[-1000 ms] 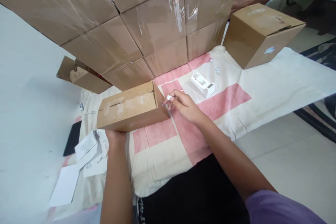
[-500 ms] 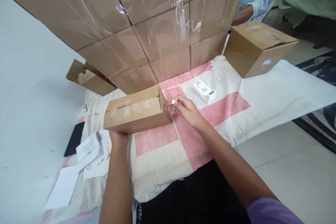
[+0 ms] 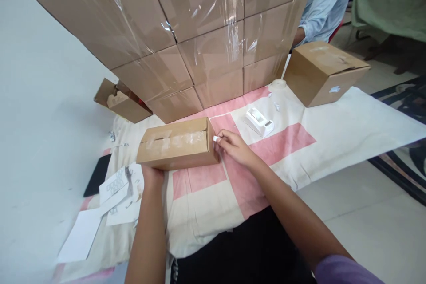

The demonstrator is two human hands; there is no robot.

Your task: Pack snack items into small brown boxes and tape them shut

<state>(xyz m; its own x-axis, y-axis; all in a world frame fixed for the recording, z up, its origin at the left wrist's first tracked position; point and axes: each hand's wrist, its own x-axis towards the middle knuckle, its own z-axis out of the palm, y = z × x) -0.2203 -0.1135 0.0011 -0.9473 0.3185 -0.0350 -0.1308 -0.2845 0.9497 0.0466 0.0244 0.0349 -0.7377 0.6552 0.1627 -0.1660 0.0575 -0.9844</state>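
Note:
A long closed cardboard box (image 3: pixel 176 144), with clear tape along its top seam, rests on the cloth-covered table before me. At its near left corner, my left hand (image 3: pixel 152 175) holds the box from below, its fingers mostly hidden. My right hand (image 3: pixel 233 145) is closed in a pinch at the box's right end. Between its thumb and finger shows a small white piece (image 3: pixel 216 138), perhaps paper or tape, right by the end face. Beyond that hand stands a white tape dispenser (image 3: pixel 259 122).
Stacked, taped cardboard boxes (image 3: pixel 213 49) form a wall behind. Another box (image 3: pixel 326 73) stands at the right, near a person's sleeve (image 3: pixel 328 4). An open carton (image 3: pixel 124 102), white papers (image 3: pixel 78 235) and a black flat object (image 3: pixel 97 175) lie left, beside the wall.
My right hand has brought the small white piece slightly left and down, closer to the box's end face. My left hand keeps its hold on the box. The view has shifted slightly.

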